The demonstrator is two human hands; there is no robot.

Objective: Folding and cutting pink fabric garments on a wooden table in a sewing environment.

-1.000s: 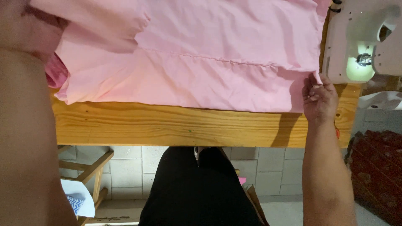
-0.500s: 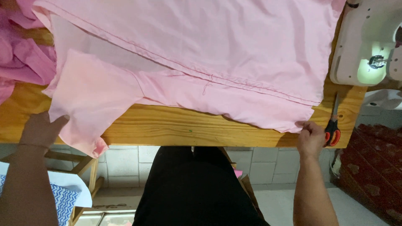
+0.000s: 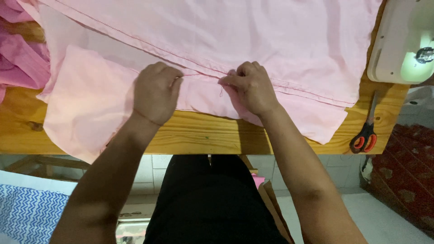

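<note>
Head view: both forearms reach up from below onto pale pink fabric (image 3: 271,40) spread over wooden table (image 3: 199,135). Left hand (image 3: 156,92) knuckles up, fingers curled, pinching the stitched seam (image 3: 203,72). Right hand (image 3: 251,86) just beside it, fingertips closed on the same seam, loose thread hanging below. Scissors with orange-and-black handles (image 3: 366,135) lie well right of right hand; white sewing machine (image 3: 402,40) beyond them. Darker pink cloth pile (image 3: 20,58) far left.

Pale pink cloth (image 3: 253,40), honey-yellow wooden surface (image 3: 203,135), orange-and-black handled scissors (image 3: 366,135), cream sewing machine (image 3: 398,40), blue-white zigzag fabric (image 3: 27,210).
</note>
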